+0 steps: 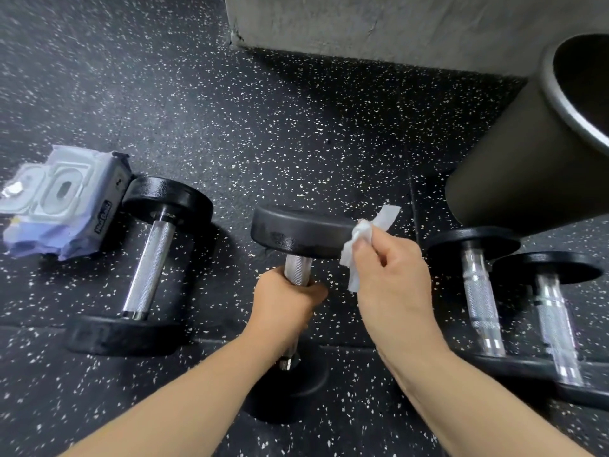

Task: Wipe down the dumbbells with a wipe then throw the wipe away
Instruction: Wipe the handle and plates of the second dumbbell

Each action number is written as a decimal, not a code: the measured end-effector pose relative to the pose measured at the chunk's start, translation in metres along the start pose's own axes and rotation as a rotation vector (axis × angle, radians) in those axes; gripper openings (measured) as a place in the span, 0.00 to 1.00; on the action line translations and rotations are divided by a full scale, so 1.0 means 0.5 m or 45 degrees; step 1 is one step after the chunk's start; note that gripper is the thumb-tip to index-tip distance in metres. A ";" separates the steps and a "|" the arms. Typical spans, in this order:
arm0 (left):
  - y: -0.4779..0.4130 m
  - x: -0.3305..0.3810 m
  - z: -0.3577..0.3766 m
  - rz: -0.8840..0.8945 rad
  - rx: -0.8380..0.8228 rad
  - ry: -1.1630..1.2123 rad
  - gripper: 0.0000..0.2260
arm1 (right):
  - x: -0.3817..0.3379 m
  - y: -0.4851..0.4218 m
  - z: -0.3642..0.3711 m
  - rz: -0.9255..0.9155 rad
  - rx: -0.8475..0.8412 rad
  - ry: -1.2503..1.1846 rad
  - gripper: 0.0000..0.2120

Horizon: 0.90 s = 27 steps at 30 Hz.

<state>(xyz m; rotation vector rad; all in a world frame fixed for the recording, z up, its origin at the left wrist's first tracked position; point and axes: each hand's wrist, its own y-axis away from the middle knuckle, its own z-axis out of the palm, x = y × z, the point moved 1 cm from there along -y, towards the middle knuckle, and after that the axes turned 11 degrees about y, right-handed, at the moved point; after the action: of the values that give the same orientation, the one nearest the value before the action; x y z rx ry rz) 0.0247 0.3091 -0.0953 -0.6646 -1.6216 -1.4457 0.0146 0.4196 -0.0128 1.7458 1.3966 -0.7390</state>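
Wiping the far head of the middle dumbbell [296, 230] is the step in hand. The wipe [359, 245], a crumpled white sheet, sits against the right edge of that black head, pinched between the thumb and fingers of the right hand [392, 278], with a loose tail sticking up past the rim. The left hand [283, 305] is wrapped tight round the knurled steel handle just below the far head. The dumbbell looks tipped up, its near head low on the floor [296, 127] and partly hidden behind the left forearm.

To do this well, I would turn the handle with the left hand so the whole rim passes under the wipe, rather than chasing round it with the right. Spreading the wipe flatter would put more cloth on the metal. The stretch of handle under the left hand will be missed unless the grip shifts, and the near head needs its turn too. The weight looks heavy, so set it down gently.

To the left lies a second dumbbell [150, 262], its far head just beside an open wipe packet [56, 202]. To the right lie a third dumbbell [478, 285] and a fourth dumbbell [553, 324], side by side and blurred; whether any is clean I cannot tell. A dark bin [514, 159] stands far right by the concrete wall [395, 24], handy for the wipe.
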 end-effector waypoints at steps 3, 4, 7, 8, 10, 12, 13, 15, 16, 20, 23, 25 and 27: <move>0.000 -0.003 0.003 -0.004 0.006 0.021 0.09 | 0.006 -0.004 0.003 0.070 0.133 -0.088 0.16; 0.001 -0.003 0.003 -0.007 -0.003 0.039 0.09 | 0.007 -0.009 0.003 0.099 0.166 -0.189 0.13; 0.004 -0.007 0.003 -0.004 -0.044 0.013 0.11 | 0.025 -0.049 0.006 0.187 0.240 -0.360 0.12; 0.005 -0.008 0.004 -0.001 -0.056 -0.017 0.11 | 0.035 -0.070 0.008 0.252 0.255 -0.374 0.11; 0.007 -0.011 0.007 -0.005 -0.070 -0.031 0.12 | 0.051 -0.104 0.013 0.438 0.187 -0.499 0.08; 0.007 -0.012 0.011 -0.010 -0.077 -0.025 0.13 | 0.060 -0.121 0.017 0.607 0.055 -0.692 0.05; 0.005 -0.011 0.012 -0.011 -0.072 -0.041 0.15 | 0.060 -0.121 0.014 0.645 0.020 -0.723 0.04; 0.001 -0.009 0.011 -0.020 -0.043 -0.072 0.16 | 0.056 -0.109 0.006 0.637 0.037 -0.713 0.06; -0.001 -0.008 0.011 -0.026 -0.027 -0.071 0.15 | 0.050 -0.096 0.000 0.601 0.078 -0.693 0.08; -0.003 -0.001 0.011 -0.017 0.017 -0.025 0.10 | 0.007 -0.026 -0.007 0.257 0.234 -0.449 0.09; -0.005 0.002 0.007 0.006 0.004 -0.054 0.07 | -0.004 -0.005 0.003 0.009 0.286 -0.325 0.14; -0.006 0.003 0.007 -0.001 0.013 -0.051 0.09 | 0.006 -0.019 0.005 -0.006 0.285 -0.298 0.11; -0.010 0.001 0.010 -0.019 0.035 -0.026 0.11 | 0.027 -0.050 0.004 0.131 0.282 -0.283 0.11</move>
<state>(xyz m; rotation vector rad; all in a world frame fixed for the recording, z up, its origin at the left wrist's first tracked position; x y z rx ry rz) 0.0189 0.3131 -0.0973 -0.6551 -1.6626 -1.4294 -0.0066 0.4274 -0.0300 1.8244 1.1013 -1.0287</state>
